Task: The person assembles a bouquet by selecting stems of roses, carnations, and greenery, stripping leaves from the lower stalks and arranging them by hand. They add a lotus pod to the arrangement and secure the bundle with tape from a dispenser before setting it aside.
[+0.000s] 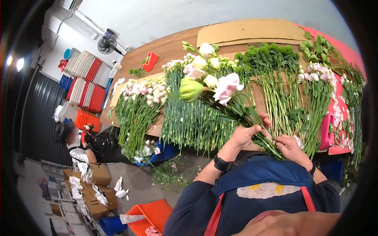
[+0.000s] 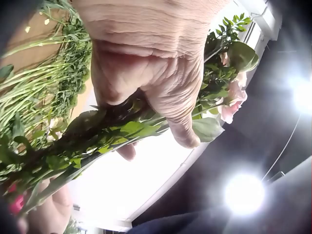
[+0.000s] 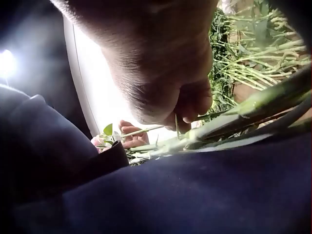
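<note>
My left hand (image 1: 243, 135) grips a bouquet around its stems, thumb across the top in the head view. The bouquet carries a large green lotus bud (image 1: 190, 89), a pale pink ruffled flower (image 1: 228, 87) and several cream blooms and buds at its upper left end. Lower down the same bundle, my right hand (image 1: 290, 148) pinches a thin stem (image 3: 146, 130) between thumb and fingers. Thick green stems (image 3: 209, 129) run just below that hand in the right wrist view. From the left wrist, leaves (image 2: 131, 129) stick out beneath the left palm.
Rows of cut flowers lie along the wooden table (image 1: 165, 41): pale pink blooms (image 1: 145, 89), green fluffy heads (image 1: 267, 51) and long stems. A pink holder (image 1: 327, 131) stands at right. Another person (image 1: 78, 145) is at left, near stacked crates (image 1: 84, 94). An orange bin (image 1: 155, 214) is behind me.
</note>
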`<state>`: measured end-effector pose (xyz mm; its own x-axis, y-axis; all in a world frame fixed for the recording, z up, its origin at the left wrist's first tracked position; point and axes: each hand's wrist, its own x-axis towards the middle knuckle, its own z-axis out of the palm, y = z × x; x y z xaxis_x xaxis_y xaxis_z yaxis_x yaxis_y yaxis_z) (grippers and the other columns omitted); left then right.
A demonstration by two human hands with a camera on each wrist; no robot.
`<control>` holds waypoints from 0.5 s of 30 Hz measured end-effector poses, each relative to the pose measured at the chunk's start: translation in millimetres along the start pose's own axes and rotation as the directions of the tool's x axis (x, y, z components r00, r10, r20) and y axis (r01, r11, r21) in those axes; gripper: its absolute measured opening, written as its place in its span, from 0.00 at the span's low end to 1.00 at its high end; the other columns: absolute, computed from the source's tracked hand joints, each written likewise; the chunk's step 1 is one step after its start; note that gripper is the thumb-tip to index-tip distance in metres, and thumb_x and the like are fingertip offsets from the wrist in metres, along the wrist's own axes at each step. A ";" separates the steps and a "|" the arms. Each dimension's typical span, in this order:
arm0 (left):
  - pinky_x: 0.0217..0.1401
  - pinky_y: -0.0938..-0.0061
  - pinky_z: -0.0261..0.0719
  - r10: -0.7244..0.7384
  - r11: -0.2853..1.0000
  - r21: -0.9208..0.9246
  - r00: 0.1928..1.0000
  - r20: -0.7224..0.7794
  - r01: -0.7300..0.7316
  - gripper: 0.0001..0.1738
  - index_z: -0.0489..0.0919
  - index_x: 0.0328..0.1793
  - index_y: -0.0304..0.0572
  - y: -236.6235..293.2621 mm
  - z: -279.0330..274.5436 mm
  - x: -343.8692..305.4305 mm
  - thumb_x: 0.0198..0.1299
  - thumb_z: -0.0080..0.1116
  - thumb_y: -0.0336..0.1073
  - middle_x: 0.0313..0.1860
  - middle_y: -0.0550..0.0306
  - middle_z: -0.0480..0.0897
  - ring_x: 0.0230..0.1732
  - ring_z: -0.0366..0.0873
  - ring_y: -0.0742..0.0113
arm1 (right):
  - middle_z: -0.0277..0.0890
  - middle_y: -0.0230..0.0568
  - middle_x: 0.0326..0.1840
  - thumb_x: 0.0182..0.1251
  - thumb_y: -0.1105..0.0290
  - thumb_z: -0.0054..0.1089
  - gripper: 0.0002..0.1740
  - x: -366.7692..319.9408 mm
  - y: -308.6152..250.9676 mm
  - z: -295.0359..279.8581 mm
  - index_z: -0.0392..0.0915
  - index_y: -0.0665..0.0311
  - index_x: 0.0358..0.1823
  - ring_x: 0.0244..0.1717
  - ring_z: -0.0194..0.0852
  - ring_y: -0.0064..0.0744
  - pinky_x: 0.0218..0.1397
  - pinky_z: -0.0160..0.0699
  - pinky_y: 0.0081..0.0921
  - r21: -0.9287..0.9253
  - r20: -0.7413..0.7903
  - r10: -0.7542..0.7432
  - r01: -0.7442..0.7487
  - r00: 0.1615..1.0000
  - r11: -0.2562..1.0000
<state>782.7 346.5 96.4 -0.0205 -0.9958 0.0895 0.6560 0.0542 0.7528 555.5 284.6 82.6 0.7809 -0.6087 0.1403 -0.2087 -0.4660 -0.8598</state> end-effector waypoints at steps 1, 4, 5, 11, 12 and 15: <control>0.42 0.69 0.81 0.001 1.000 -0.006 1.000 -0.012 -0.001 0.33 0.71 0.61 0.36 2.1 -1.0 -3.1 0.53 0.68 0.46 0.46 0.52 0.78 0.45 0.76 0.64 | 0.74 0.47 0.28 0.59 0.77 0.55 0.09 1.6 -3.0 2.3 0.80 0.69 0.39 0.31 0.74 0.43 0.36 0.71 0.32 0.009 -0.003 0.011 -0.011 1.000 1.000; 0.43 0.71 0.79 0.020 1.000 -0.008 0.999 -0.040 -0.021 0.28 0.73 0.57 0.34 5.6 -3.6 -8.4 0.56 0.65 0.45 0.41 0.54 0.79 0.43 0.77 0.66 | 0.74 0.47 0.28 0.58 0.74 0.57 0.09 10.7 -13.0 1.8 0.80 0.68 0.39 0.32 0.74 0.44 0.37 0.71 0.33 -0.118 0.053 -0.073 0.078 0.996 0.990; 0.42 0.72 0.78 0.028 1.000 -0.006 0.998 -0.050 -0.028 0.27 0.74 0.56 0.34 6.6 -4.3 -9.6 0.57 0.64 0.46 0.41 0.55 0.80 0.42 0.77 0.66 | 0.75 0.47 0.29 0.57 0.74 0.58 0.09 13.5 -14.7 4.3 0.80 0.67 0.39 0.32 0.74 0.44 0.37 0.71 0.33 -0.103 0.041 -0.098 0.102 0.994 0.989; 0.56 0.66 0.74 0.077 0.984 0.168 0.991 -0.109 -0.058 0.28 0.71 0.55 0.32 10.2 -12.8 -16.7 0.59 0.61 0.49 0.39 0.54 0.81 0.46 0.78 0.61 | 0.76 0.48 0.32 0.55 0.70 0.62 0.12 20.3 -16.9 23.1 0.79 0.67 0.40 0.32 0.74 0.46 0.36 0.72 0.35 -0.085 0.030 -0.100 0.102 0.995 0.991; 0.56 0.66 0.74 0.068 0.986 0.160 0.991 -0.114 -0.049 0.28 0.71 0.55 0.32 11.4 -13.5 -17.1 0.59 0.61 0.49 0.37 0.55 0.81 0.46 0.78 0.61 | 0.75 0.48 0.30 0.55 0.69 0.63 0.13 22.6 -15.4 24.6 0.79 0.67 0.40 0.31 0.75 0.47 0.36 0.72 0.37 -0.078 0.040 -0.137 0.140 0.990 0.987; 0.53 0.62 0.77 0.004 1.000 0.024 0.990 -0.138 0.000 0.27 0.72 0.52 0.32 12.8 -11.6 -24.0 0.58 0.62 0.48 0.31 0.57 0.78 0.42 0.79 0.58 | 0.74 0.47 0.28 0.55 0.68 0.64 0.13 23.3 -14.9 25.3 0.79 0.68 0.39 0.31 0.75 0.47 0.35 0.72 0.37 -0.083 0.106 -0.076 0.085 0.991 0.993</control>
<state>800.3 370.3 96.3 0.0862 -0.9963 0.0015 0.6379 0.0563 0.7680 591.7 293.6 86.2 0.8525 -0.5002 0.1520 -0.1900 -0.5673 -0.8013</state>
